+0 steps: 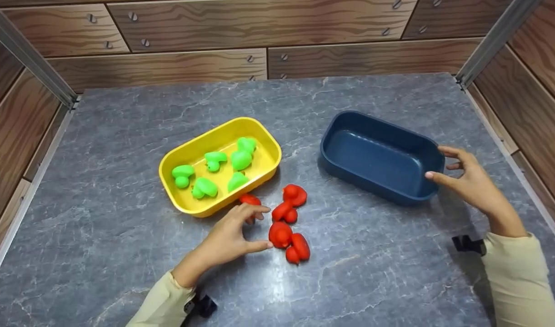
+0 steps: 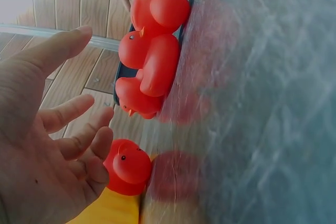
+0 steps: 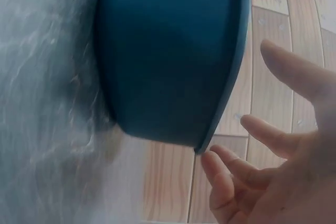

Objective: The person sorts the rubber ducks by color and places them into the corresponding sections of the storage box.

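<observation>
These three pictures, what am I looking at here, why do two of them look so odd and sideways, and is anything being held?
There is no machine: a person works with two bare hands. The wide picture comes from a camera on the head, looking down at a grey marble-look table. The two odd pictures come from cameras on the wrists, so they sit close and tilted.

On the table stand a yellow tray holding green toy ducks, an empty blue tray, and a cluster of red toy ducks on the surface.

The left hand is spread open beside the red ducks. The right hand is open at the blue tray's end; whether it touches is unclear. Nothing is gripped.
</observation>
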